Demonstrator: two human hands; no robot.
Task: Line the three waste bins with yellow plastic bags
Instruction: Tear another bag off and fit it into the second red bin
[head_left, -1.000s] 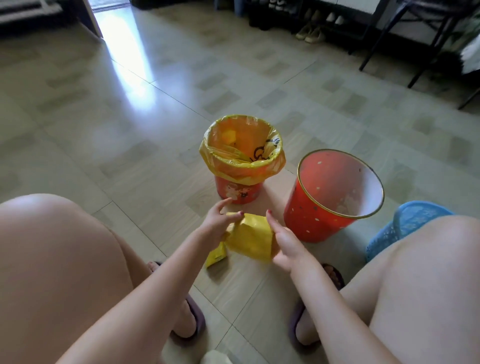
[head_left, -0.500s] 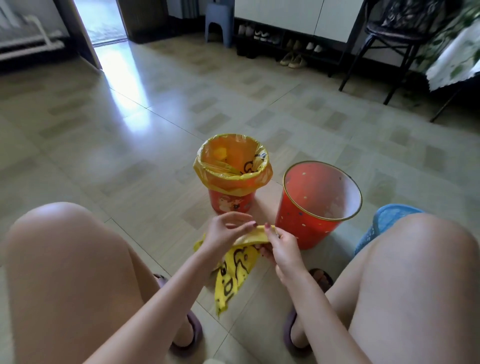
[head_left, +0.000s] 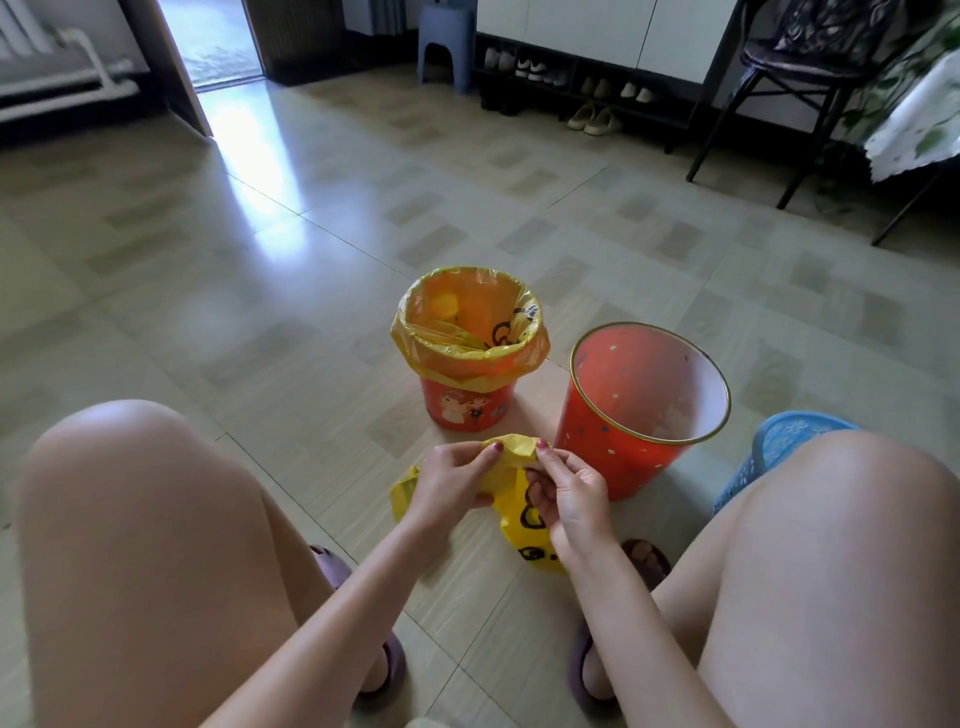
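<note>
fingertips of left hand (head_left: 451, 480) and right hand (head_left: 563, 491) pinching top edge of crumpled yellow bag (head_left: 511, 488), held above floor between knees. lower bag partly hidden behind right hand; black print cut off, unreadable. beyond: small red bin (head_left: 465, 410) already lined in yellow; larger red bin (head_left: 618, 441) unlined. blue bin (head_left: 779, 441) mostly hidden by right knee, apparently unlined.

Thin glossy plastic bag (head_left: 511, 457); smooth red bin (head_left: 618, 441), metallic rim; glossy tiled floor (head_left: 260, 312).
</note>
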